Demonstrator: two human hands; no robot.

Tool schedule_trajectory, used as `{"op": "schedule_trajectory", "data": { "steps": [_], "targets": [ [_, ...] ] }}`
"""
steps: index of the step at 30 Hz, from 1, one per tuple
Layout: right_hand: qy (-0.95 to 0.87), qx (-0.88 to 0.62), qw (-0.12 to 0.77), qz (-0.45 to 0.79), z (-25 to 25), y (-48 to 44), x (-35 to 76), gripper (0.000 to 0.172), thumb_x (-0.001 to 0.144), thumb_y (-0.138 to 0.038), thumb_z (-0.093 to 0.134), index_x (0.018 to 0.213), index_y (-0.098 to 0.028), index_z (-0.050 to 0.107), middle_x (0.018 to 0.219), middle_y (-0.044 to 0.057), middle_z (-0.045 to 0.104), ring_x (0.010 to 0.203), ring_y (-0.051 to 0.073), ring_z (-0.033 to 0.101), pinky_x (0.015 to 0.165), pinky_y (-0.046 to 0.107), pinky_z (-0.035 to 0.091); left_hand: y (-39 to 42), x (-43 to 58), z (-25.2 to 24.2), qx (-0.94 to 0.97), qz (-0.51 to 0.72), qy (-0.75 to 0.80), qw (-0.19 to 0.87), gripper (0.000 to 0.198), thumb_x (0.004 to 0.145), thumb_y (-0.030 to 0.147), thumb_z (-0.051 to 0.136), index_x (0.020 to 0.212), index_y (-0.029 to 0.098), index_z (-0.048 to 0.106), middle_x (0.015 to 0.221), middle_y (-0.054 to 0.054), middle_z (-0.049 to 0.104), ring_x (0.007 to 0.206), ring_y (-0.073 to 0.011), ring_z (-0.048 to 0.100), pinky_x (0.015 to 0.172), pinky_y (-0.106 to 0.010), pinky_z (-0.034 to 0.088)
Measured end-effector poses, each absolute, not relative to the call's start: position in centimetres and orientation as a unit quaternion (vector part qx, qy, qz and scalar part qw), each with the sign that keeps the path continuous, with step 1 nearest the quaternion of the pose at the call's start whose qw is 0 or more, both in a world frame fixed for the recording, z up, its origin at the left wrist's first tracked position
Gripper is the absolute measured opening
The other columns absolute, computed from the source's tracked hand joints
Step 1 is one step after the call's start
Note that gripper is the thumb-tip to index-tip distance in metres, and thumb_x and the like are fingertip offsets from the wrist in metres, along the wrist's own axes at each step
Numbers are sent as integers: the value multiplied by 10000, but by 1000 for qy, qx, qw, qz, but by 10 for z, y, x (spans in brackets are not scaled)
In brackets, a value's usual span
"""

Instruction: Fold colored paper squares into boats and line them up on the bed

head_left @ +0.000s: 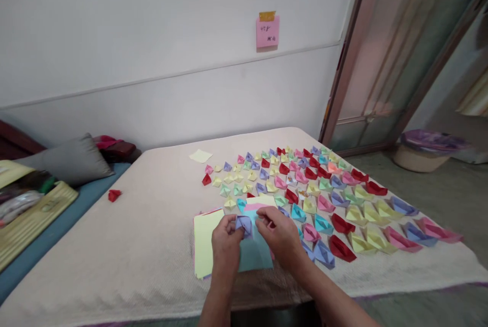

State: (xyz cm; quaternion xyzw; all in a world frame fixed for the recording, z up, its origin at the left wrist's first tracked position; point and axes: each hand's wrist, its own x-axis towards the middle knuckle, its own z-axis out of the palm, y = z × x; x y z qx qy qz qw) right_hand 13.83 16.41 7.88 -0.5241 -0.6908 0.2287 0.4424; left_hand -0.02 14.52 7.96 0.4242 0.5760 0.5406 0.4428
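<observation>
Hands: two, left hand [225, 240] and right hand [280, 235]; purple fold [244, 224] held: one; paper boats [324, 200]: dozens, uncounted; sheet stacks [206, 245]: one; pink wall notes [267, 31]: one; grey pillows [72, 159]: one; stray red folds [114, 195]: one.

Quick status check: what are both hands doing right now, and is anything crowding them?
Left hand and right hand pinch purple paper piece. Over paper sheets. Folded boats close at right.

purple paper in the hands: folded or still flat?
Folded. The purple paper is a small creased shape pinched between left hand and right hand, unlike the flat sheets beneath.
</observation>
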Motion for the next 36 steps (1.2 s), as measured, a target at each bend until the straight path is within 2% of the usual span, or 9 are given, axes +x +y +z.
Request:
{"op": "schedule_trajectory", "data": {
  "steps": [4,8,14,21,26,32,36],
  "targets": [
    [-770,-469,421,102,84,152,133,114,820,-196,496,805,-188,609,758,32,595,720,162,542,652,256,360,144,0,81,425,548,584,422,241,632,151,566,866,153,625,561,49,593,512,-111,517,497,-198,366],
    [-792,-476,382,-12,79,145,124,212,850,-194,468,661,-192,564,670,27,551,659,160,493,607,274,295,141,4,85,469,505,630,357,277,641,149,544,895,179,650,583,44,599,552,-134,530,532,-218,387],
    [-779,-493,378,-83,72,149,122,245,838,-167,456,606,-191,528,617,22,526,609,149,469,577,282,254,141,8,85,504,456,662,317,264,706,198,531,945,192,645,734,-13,672,684,-184,602,660,-269,439],
    [-741,-544,392,-32,71,160,128,218,809,-155,458,606,-199,524,604,9,556,565,136,508,546,263,274,140,7,84,492,462,664,323,307,723,228,543,1017,166,608,769,-30,663,676,-179,613,662,-266,451],
    [-719,-582,377,52,72,166,130,175,789,-183,481,620,-212,515,645,8,592,576,146,542,543,253,305,136,1,93,479,475,671,307,233,753,251,512,932,165,634,768,-50,667,706,-196,609,668,-281,444],
    [-697,-611,358,114,74,178,130,203,797,-244,476,600,-218,520,624,17,615,583,170,569,530,249,337,135,2,86,500,463,654,329,161,770,230,479,812,182,626,694,-42,656,670,-197,597,646,-291,430],
    [-709,-635,283,118,93,228,116,227,821,-250,450,638,-207,577,638,10,643,648,168,604,541,232,356,137,9,73,518,457,638,341,171,774,210,468,817,191,632,694,-53,666,667,-204,608,645,-307,436]
  ]
}}
